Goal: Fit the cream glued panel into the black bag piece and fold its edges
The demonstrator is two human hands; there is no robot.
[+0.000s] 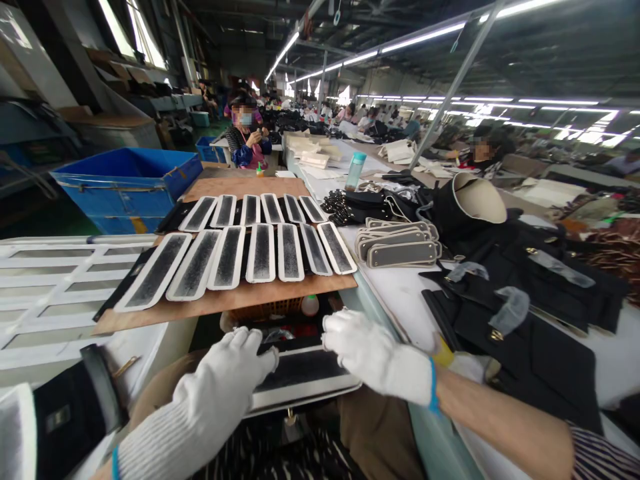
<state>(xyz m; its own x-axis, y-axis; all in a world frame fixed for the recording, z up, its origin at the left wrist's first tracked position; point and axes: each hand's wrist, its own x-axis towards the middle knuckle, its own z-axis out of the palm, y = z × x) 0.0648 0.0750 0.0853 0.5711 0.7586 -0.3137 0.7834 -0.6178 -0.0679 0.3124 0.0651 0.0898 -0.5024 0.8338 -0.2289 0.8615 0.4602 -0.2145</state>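
Both of my hands wear white knit gloves. My left hand (227, 377) grips the left end of a flat strip (300, 373) with a dark middle and a pale border, held low over my lap. My right hand (373, 357) closes on the strip's right end. Just beyond, a plywood board (225, 300) carries two rows of several similar strips (230, 257), laid side by side at a slant. The fingers of both hands curl over the strip's far edge.
A stack of grey strips (400, 248) and black bag parts (530, 300) lie on the white table on my right. A blue crate (127, 187) stands at the back left, white frames (55, 280) at my left. Other people sit working farther along the line.
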